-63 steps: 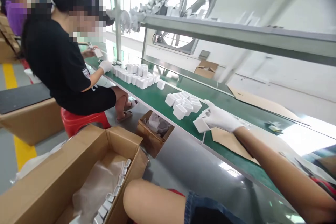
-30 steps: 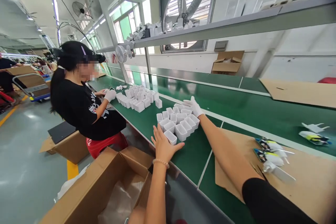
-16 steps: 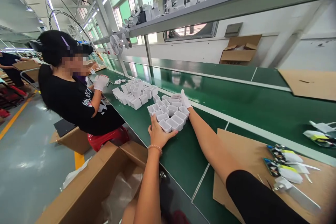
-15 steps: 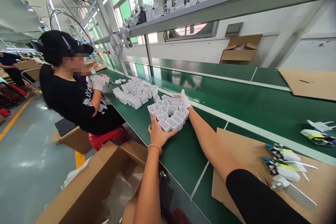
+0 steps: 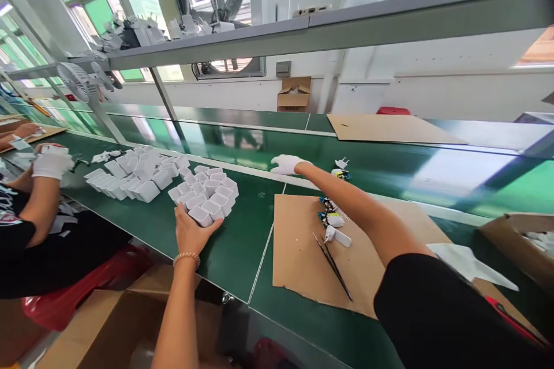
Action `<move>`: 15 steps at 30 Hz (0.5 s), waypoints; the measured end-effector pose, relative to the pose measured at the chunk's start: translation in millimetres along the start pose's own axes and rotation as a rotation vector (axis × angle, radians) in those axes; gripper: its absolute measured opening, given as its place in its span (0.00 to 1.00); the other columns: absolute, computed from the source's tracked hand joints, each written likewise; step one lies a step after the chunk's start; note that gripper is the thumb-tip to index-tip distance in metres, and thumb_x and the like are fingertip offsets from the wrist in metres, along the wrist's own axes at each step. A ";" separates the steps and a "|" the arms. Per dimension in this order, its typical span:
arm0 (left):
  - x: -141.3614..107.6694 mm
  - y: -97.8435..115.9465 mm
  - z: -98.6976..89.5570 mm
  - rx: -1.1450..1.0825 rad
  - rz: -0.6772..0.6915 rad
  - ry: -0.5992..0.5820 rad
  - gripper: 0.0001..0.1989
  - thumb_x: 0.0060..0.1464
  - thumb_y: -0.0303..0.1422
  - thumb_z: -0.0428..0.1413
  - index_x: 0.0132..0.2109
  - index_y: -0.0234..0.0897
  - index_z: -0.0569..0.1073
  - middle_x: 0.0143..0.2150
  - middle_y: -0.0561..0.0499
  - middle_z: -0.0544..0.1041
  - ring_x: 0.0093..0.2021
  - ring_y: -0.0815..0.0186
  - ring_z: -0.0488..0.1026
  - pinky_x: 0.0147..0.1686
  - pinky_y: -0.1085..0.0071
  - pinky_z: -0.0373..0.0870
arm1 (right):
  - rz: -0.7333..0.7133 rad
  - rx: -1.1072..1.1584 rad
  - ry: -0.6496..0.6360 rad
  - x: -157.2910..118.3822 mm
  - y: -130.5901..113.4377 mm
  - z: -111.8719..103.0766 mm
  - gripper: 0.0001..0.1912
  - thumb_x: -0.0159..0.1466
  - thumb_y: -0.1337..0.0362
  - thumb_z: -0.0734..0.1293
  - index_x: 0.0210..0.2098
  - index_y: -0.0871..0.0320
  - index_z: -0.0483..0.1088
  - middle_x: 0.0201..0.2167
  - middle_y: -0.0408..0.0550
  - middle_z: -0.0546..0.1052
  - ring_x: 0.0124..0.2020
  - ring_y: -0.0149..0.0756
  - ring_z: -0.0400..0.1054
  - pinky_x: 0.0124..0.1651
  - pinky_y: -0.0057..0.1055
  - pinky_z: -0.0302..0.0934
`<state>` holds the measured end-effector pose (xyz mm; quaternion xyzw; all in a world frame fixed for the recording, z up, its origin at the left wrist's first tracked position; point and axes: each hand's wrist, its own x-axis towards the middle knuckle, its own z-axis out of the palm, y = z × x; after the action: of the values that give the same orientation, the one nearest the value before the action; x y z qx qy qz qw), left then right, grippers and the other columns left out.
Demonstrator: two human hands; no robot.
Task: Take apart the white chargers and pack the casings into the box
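Small white open-topped plastic cases (image 5: 212, 187) stand packed together in a cluster on the green bench. My left hand (image 5: 193, 229), bare with a beaded bracelet at the wrist, rests against the near corner of this cluster, its thumb and fingers apart along the outer cases. My right hand (image 5: 287, 165), in a white glove, is stretched out to the right of the cluster, over the pale strip along the bench. Its fingers point left, look extended, and nothing shows in them. A looser heap of similar white cases (image 5: 145, 173) lies to the left.
A cardboard sheet (image 5: 298, 265) carries circuit boards (image 5: 328, 219), a white part (image 5: 338, 236) and tweezers (image 5: 332, 268). Another board (image 5: 341, 174) lies beyond my right forearm. A co-worker's gloved hand (image 5: 52, 162) is at the left. An open carton (image 5: 104, 323) stands below the bench edge.
My right hand has left the far side of the cluster and moved right. My left hand stays against the near cases. The view has turned right, bringing the tweezers into sight.
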<state>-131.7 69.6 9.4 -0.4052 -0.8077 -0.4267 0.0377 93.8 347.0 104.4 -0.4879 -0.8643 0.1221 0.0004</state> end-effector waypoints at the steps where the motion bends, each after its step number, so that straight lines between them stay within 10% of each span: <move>1: -0.1 -0.6 0.2 0.004 0.002 0.000 0.64 0.34 0.47 0.68 0.68 0.21 0.43 0.69 0.24 0.50 0.71 0.39 0.49 0.68 0.47 0.51 | 0.102 -0.036 0.002 -6.7 25.6 -7.5 0.20 0.68 0.55 0.65 0.54 0.60 0.67 0.55 0.54 0.70 0.54 0.42 0.66 0.57 0.48 0.63; 8: -2.0 -4.2 -0.2 -0.011 -0.006 0.002 0.64 0.33 0.47 0.69 0.68 0.22 0.44 0.69 0.23 0.48 0.71 0.38 0.46 0.67 0.43 0.50 | 0.475 -0.097 0.073 -44.9 134.6 -0.6 0.23 0.68 0.54 0.64 0.57 0.61 0.65 0.55 0.55 0.68 0.53 0.43 0.67 0.54 0.46 0.65; 12: 0.0 -2.1 4.8 -0.075 0.010 0.019 0.63 0.33 0.43 0.70 0.68 0.23 0.44 0.69 0.25 0.44 0.72 0.39 0.41 0.69 0.44 0.44 | 0.338 -0.014 0.081 -54.7 121.1 5.4 0.18 0.68 0.55 0.65 0.49 0.63 0.69 0.46 0.51 0.73 0.44 0.36 0.71 0.47 0.39 0.69; 15: -1.7 0.5 1.4 -0.084 0.027 0.056 0.61 0.33 0.41 0.71 0.67 0.27 0.47 0.68 0.29 0.50 0.71 0.40 0.45 0.68 0.45 0.46 | 0.126 0.095 0.122 -50.2 64.9 18.9 0.16 0.67 0.56 0.66 0.46 0.63 0.70 0.41 0.48 0.74 0.40 0.34 0.71 0.44 0.36 0.70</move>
<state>-129.8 69.7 8.2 -0.4054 -0.7821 -0.4708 0.0489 172.5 332.7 78.3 -0.5474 -0.8234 0.1328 0.0682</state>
